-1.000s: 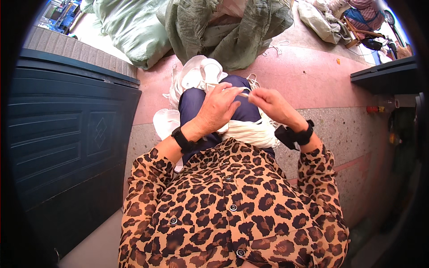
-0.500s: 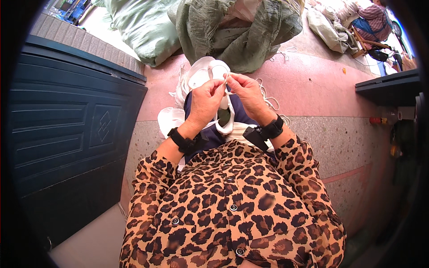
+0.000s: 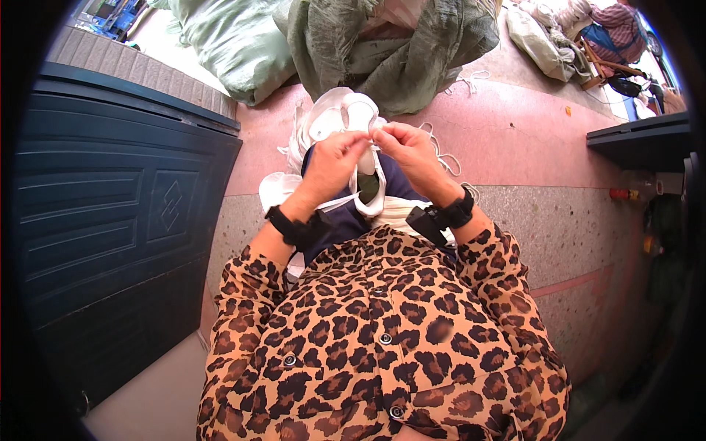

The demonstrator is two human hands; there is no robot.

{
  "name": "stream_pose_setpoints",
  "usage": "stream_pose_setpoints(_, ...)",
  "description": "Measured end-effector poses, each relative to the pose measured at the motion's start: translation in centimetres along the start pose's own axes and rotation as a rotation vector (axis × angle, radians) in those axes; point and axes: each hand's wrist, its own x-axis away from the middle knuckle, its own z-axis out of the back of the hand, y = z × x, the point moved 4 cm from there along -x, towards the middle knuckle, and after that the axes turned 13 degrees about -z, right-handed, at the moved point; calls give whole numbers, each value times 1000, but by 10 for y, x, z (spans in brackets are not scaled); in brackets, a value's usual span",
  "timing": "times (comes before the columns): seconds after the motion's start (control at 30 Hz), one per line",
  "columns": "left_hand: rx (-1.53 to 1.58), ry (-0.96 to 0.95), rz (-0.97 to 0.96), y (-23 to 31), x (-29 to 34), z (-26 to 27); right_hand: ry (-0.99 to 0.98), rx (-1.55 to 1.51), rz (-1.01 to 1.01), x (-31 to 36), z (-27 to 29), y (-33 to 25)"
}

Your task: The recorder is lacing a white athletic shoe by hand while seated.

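Observation:
My left hand [image 3: 332, 165] and my right hand [image 3: 412, 156] come together over my lap, thumbs and fingertips pinched. Between them runs a thin white lace [image 3: 374, 148], small and partly hidden by the fingers. Beneath the hands, on my dark blue trousers, lies a white shoe-like piece [image 3: 378, 204] with a dark green patch inside its opening. Just beyond the fingertips are white pieces with rounded ends [image 3: 359, 112], shaped like shoe parts. A black band with a small box is strapped on each wrist.
Loose white cords [image 3: 446, 156] lie on the pink floor to the right. Another white rounded piece [image 3: 278, 189] sits by my left wrist. A grey-green sack [image 3: 412, 66] and a pale green sack [image 3: 235, 51] stand ahead. A dark panelled door [image 3: 110, 198] borders the left; a person [image 3: 618, 33] sits far right.
My hands have drawn slightly apart at the fingertips, the left shifting a little left. The lap piece stays nearly in place.

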Motion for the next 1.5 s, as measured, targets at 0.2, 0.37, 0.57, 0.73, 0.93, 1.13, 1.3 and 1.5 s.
stream_pose_setpoints(0.2,-162,-275,321,-83,-19,11,-66,154,-2,19,9,-8)
stream_pose_setpoints(0.37,-285,-520,213,-92,-36,5,-138,265,17,28,10,-10)
stream_pose_setpoints(0.57,-45,-608,328,-81,-45,21,166,275,-25,45,68,-10)
stream_pose_setpoints(0.73,216,-484,490,-74,-41,34,286,-217,505,102,148,-85)
stream_pose_setpoints(0.93,274,-481,519,-75,-41,15,87,-567,920,219,214,-177)
stream_pose_setpoints(1.13,265,-483,450,-85,-40,-8,225,-511,1103,256,190,-216)
stream_pose_setpoints(1.3,160,-412,472,-92,-39,-6,472,203,651,181,127,-169)
stream_pose_setpoints(1.5,29,-313,418,-83,-30,-10,-121,998,413,41,10,-5)
